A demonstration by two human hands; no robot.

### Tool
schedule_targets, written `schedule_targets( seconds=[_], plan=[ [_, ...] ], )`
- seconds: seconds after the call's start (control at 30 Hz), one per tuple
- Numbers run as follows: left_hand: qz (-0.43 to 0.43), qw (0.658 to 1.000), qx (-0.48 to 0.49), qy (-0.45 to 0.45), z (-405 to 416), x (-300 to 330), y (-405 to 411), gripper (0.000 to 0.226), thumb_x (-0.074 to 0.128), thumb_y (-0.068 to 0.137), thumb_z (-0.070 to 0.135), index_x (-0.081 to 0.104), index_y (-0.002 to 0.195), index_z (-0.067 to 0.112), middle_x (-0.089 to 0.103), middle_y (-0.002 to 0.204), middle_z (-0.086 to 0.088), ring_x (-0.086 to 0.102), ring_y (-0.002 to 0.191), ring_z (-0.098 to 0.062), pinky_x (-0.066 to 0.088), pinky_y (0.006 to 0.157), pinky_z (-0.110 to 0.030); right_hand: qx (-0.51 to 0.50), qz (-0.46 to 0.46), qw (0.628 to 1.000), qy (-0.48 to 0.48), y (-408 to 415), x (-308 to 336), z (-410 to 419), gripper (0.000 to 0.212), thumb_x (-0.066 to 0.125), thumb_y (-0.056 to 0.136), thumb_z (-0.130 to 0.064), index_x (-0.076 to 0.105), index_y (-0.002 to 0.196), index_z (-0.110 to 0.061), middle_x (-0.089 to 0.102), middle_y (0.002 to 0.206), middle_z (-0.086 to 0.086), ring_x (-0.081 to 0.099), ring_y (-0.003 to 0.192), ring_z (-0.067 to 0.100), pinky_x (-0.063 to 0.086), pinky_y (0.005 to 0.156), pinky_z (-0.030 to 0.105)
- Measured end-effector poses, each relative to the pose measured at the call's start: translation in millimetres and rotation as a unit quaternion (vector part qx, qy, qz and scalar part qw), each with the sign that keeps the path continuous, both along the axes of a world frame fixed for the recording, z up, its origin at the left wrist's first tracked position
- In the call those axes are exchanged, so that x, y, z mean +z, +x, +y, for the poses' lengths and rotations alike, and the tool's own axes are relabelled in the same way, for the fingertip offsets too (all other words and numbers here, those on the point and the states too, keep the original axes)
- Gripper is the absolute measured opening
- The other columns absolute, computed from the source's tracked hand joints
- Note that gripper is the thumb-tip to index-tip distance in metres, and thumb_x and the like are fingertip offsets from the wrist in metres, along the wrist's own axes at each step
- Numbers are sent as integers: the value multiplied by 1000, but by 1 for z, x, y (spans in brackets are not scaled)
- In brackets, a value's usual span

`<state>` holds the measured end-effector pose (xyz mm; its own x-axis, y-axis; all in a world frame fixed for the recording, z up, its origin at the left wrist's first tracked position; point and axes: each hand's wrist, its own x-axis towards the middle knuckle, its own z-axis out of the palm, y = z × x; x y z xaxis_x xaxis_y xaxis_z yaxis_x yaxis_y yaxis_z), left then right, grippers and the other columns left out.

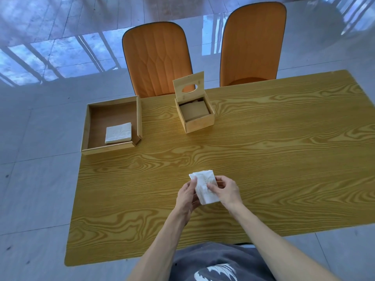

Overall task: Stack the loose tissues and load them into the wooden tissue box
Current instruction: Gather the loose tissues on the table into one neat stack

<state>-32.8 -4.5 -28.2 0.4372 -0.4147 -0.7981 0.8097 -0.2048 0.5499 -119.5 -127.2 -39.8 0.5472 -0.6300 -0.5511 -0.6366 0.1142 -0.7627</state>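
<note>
A small stack of white tissues (204,184) is held above the near middle of the wooden table (263,159). My left hand (186,196) grips its left edge with the thumb on top. My right hand (225,191) pinches its right side. The wooden tissue box (199,123) stands at the far middle, its lid (188,86) with an oval slot tipped up and back; a brownish panel shows inside. To the left sits a shallow wooden tray (92,126) with a second pile of folded white tissues (118,132) in its near right corner.
Two orange chairs (156,57) (251,43) stand behind the far edge of the table. The tray overhangs the table's left edge slightly. Glossy grey floor tiles surround the table.
</note>
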Motion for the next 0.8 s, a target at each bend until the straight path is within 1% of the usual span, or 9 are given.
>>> schedule_targets(
  seconds=[0.1,0.2,0.27,0.37,0.43,0.53,0.63,0.7,0.8],
  plan=[
    [-28,999,-30,4,0,0,0,34,77,85,27,67,115,14,80,95,-6,77,84,-21,61,69,-33,31,7,998,-49,0,4,2,37,80,78,-35,70,109,-17,73,99,-2,69,92,15,57,82,36],
    [-27,999,-16,-4,0,0,3,24,72,88,13,67,111,12,79,93,-7,76,82,-21,61,70,-35,31,27,996,-85,-2,8,-1,51,80,72,-52,62,113,-28,66,101,-9,62,94,9,53,78,27],
    [-4,999,15,-36,-1,3,8,22,68,91,7,66,113,10,76,100,-12,74,85,-23,62,71,-35,39,34,996,-66,-3,10,-7,55,77,68,-62,61,111,-32,65,100,-13,61,94,6,50,75,24],
    [13,996,41,-82,-2,6,14,29,63,92,-1,61,121,7,71,109,-15,70,95,-26,63,78,-37,34,-20,998,44,-4,9,-16,39,83,70,-48,70,99,-25,75,94,-7,70,93,14,55,79,28],
    [3,996,22,-85,-2,8,17,32,64,91,-3,61,121,8,71,109,-14,69,98,-26,60,86,-39,34,-55,996,67,-4,9,-19,31,86,71,-36,73,95,-22,77,88,-3,72,90,19,56,75,26],
    [-96,994,-39,-28,1,7,25,32,74,83,0,66,111,15,76,97,-1,69,91,-16,55,77,-27,53,-58,997,-19,2,12,-23,29,85,70,-41,72,91,-26,74,82,-8,67,73,5,52,67,22],
    [-207,974,-81,40,7,6,38,29,81,76,6,70,99,20,70,77,7,63,71,-8,50,65,-17,106,-40,981,-159,9,18,-29,21,79,74,-44,70,88,-31,72,81,-16,65,72,1,51,66,23],
    [-296,939,-141,108,11,4,45,27,84,74,17,72,95,29,62,74,13,54,65,-7,47,65,-22,155,-31,961,-226,14,22,-31,18,78,77,-40,70,90,-31,72,86,-16,65,75,8,51,69,30],
    [-389,878,-229,157,12,3,49,30,84,73,23,72,96,38,65,91,14,53,63,-5,50,70,-32,225,-13,937,-267,17,21,-33,24,77,79,-40,67,99,-32,71,100,-15,61,77,7,49,69,29]
  ],
)
